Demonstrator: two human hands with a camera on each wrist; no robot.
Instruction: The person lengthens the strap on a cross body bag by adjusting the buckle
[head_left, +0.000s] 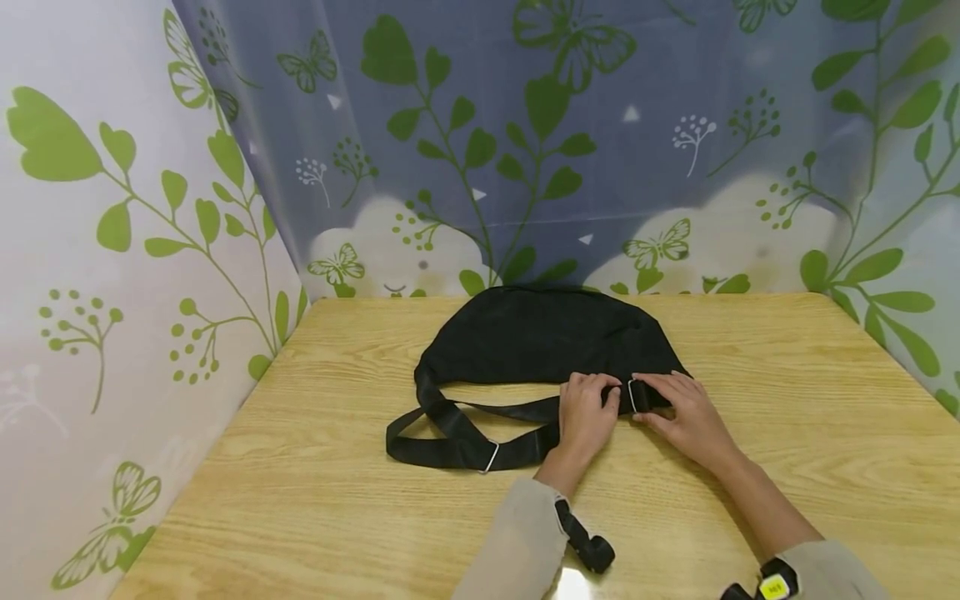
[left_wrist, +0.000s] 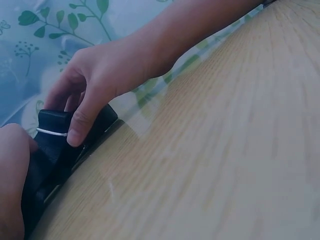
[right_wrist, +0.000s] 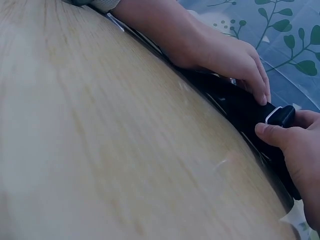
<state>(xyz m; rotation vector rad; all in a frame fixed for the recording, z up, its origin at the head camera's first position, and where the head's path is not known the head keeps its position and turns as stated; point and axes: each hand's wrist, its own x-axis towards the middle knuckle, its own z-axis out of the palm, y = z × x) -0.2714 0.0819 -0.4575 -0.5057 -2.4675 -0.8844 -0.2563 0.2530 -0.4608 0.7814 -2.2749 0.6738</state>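
Note:
A black waist bag (head_left: 551,333) lies on the table, its strap (head_left: 438,454) looped in front. My left hand (head_left: 585,417) pinches the strap just left of a silver metal buckle (head_left: 632,397). On the other side, my right hand (head_left: 693,417) grips the folded strap at that buckle, thumb in front and fingers behind. The right wrist view shows the buckle (right_wrist: 273,115) between both hands, with the right thumb right at its edge. Another silver slider (head_left: 491,457) sits on the strap to the left.
The wooden table (head_left: 300,500) reaches back to a patterned cloth (head_left: 465,167) with leaves and butterflies. A similar cloth wall (head_left: 127,275) stands on the left. A black band with a dangling end (head_left: 588,542) is at my left wrist.

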